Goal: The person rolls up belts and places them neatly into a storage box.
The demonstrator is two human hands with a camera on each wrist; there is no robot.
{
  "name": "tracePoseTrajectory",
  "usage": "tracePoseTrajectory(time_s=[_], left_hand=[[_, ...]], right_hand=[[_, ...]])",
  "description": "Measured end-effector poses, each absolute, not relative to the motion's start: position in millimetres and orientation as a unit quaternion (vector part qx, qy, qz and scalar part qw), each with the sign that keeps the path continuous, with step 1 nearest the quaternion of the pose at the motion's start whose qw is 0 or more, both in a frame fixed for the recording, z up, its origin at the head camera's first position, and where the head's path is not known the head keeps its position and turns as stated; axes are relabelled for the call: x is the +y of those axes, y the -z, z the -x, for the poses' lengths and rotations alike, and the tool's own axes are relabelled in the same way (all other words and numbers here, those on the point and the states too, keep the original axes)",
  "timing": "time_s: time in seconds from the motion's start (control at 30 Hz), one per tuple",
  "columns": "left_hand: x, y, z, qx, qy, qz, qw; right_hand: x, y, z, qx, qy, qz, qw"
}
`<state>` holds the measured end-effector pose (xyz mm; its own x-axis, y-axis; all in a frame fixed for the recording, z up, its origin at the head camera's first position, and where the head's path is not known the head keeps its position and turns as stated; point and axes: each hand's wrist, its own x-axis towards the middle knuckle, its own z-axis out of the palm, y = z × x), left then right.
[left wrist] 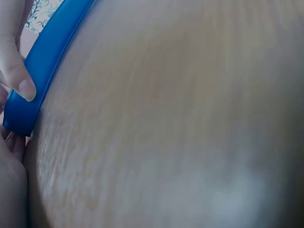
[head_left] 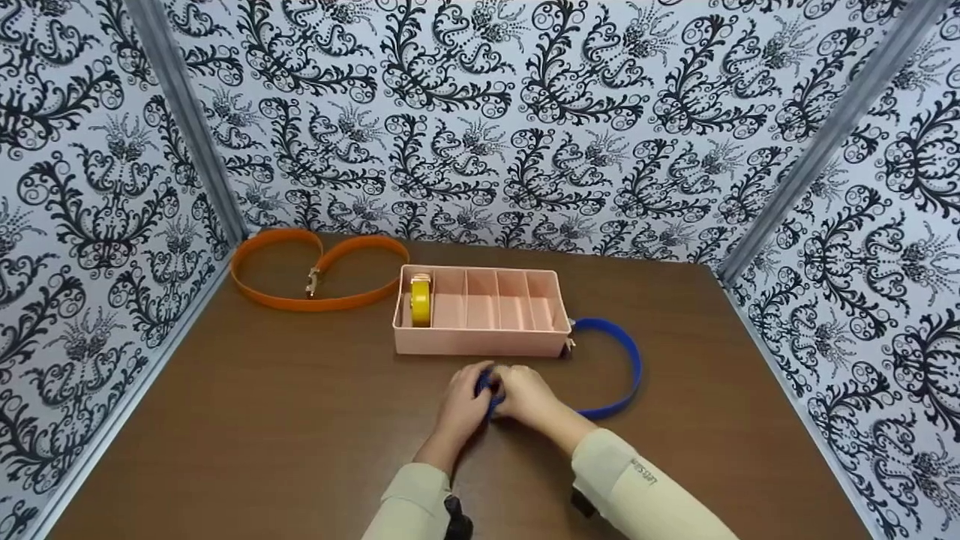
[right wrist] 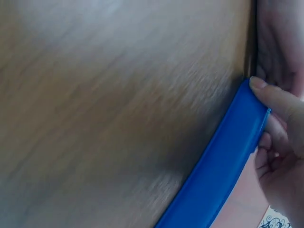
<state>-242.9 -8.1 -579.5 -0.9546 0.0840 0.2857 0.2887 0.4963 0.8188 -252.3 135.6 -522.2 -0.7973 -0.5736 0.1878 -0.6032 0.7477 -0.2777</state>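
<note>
Close in front of the pink box, my left hand (head_left: 463,397) and right hand (head_left: 525,394) meet on a blue strap (head_left: 619,352). The fingers of both curl round its bunched part, which is mostly hidden between them. From there the strap loops out to the right, back to small metal clips (head_left: 570,343) at the box's right front corner. In the right wrist view, a thumb presses the flat face of the blue strap (right wrist: 218,152) near its bend. A thumb also lies on the strap (left wrist: 47,61) in the left wrist view.
The pink box (head_left: 480,343) has several compartments, and a coiled yellow strap (head_left: 421,304) stands in the leftmost one. At the back left, an orange strap (head_left: 330,304) with a metal clip (head_left: 312,281) lies in loops on the brown table (head_left: 300,420). Patterned walls (head_left: 480,135) enclose the table.
</note>
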Motion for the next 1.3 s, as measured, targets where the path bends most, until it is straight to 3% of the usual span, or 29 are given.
tracePoseTrajectory(time_s=[0.27,0.43,0.8,1.13,1.3], left_hand=[[-10,581,243,-0.865,0.477,0.119,0.1],[-9,583,242,-0.859,0.491,0.113,0.091],[-10,579,240,-0.864,0.477,0.129,0.093],[-9,580,238,-0.858,0.484,0.147,0.093],[-9,579,241,-0.869,0.455,0.166,0.105]], right_hand=[[130,525,249,-0.94,-0.205,-0.27,0.025],[138,523,246,-0.942,-0.121,-0.312,0.02],[172,517,252,-0.856,0.014,-0.511,0.083],[170,526,257,-0.819,-0.011,-0.553,0.152],[163,523,259,-0.825,-0.017,-0.544,0.156]])
